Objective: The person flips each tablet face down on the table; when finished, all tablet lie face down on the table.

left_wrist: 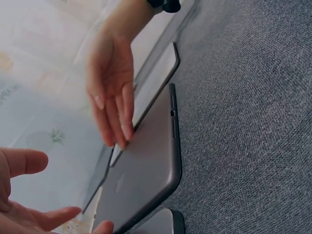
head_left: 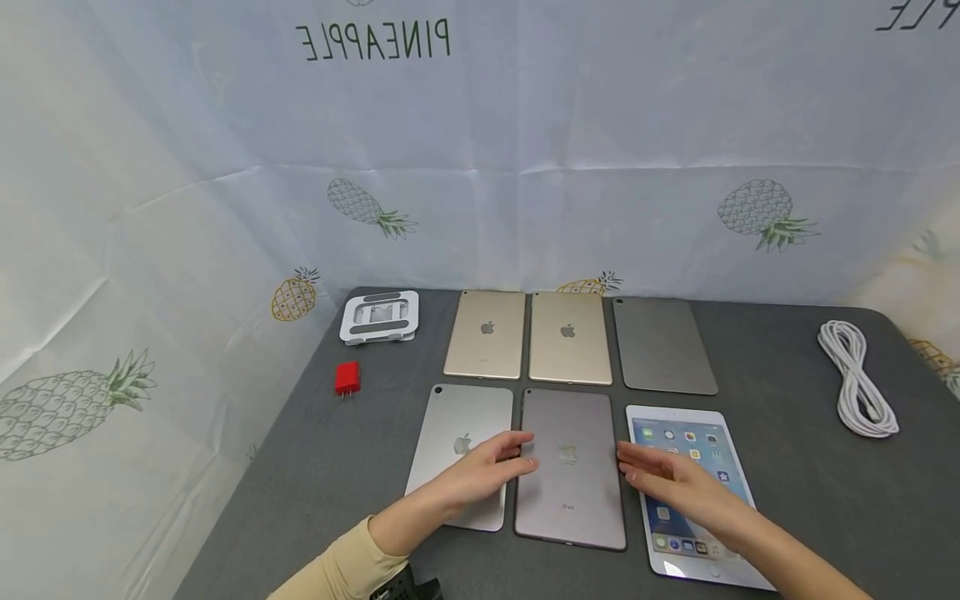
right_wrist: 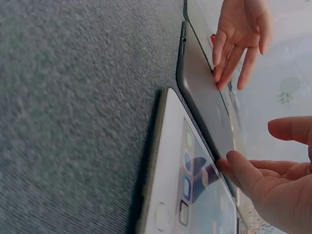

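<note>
A grey tablet (head_left: 570, 500) lies back up in the middle of the front row, with my hands on either side of it. My left hand (head_left: 491, 468) is at its left edge, fingers extended, above the silver tablet (head_left: 442, 417). At the right edge my right hand (head_left: 667, 477) reaches in with straight fingers, over a white tablet (head_left: 701, 417) whose lit screen shows app icons. In the right wrist view, the right fingertips are right at the seam between the grey and white tablets. Neither hand grips anything.
Behind lie two gold tablets (head_left: 486, 333) and a dark grey tablet (head_left: 663, 346), backs up. A white folding stand (head_left: 380, 317) and a red plug adapter (head_left: 347, 377) are at the left; a bundled white cable (head_left: 857, 379) lies right. A pineapple-print curtain (head_left: 525, 125) hangs behind the table.
</note>
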A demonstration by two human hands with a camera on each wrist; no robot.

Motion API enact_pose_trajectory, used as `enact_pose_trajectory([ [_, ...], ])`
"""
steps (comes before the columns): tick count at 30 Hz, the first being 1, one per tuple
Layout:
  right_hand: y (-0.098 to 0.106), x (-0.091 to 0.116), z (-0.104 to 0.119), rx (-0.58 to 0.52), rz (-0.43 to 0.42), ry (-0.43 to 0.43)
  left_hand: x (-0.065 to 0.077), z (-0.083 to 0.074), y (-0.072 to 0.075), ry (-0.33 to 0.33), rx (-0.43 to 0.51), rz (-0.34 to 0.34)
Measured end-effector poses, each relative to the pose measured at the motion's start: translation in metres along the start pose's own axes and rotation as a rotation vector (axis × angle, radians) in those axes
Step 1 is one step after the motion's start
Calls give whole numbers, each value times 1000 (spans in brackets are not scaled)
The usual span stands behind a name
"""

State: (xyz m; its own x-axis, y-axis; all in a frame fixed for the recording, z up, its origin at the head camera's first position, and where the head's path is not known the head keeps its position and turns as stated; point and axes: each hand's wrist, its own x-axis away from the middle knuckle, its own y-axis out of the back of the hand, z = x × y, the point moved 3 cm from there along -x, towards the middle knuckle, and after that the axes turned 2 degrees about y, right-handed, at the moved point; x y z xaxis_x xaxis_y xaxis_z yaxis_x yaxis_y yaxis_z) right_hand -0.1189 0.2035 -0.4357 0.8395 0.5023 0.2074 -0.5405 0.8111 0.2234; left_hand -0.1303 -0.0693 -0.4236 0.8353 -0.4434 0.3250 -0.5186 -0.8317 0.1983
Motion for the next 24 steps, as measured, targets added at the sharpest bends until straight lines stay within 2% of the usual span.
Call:
enact_pose_trajectory([
  [5,7,1,3,30,-53,2,-6,-6,-2,-59,80,-28],
  [10,18,3,8,17,-109,-28,-18,-17,-7,-82,198,-1],
  [14,31,6,11,5,-180,13,-32,-24,-13,-87,252,34],
  [20,58,16,9,31,-272,144,-51,-33,-32,-41,387,102],
  [24,74,26,0,55,-292,113,-58,-35,-49,29,460,145],
])
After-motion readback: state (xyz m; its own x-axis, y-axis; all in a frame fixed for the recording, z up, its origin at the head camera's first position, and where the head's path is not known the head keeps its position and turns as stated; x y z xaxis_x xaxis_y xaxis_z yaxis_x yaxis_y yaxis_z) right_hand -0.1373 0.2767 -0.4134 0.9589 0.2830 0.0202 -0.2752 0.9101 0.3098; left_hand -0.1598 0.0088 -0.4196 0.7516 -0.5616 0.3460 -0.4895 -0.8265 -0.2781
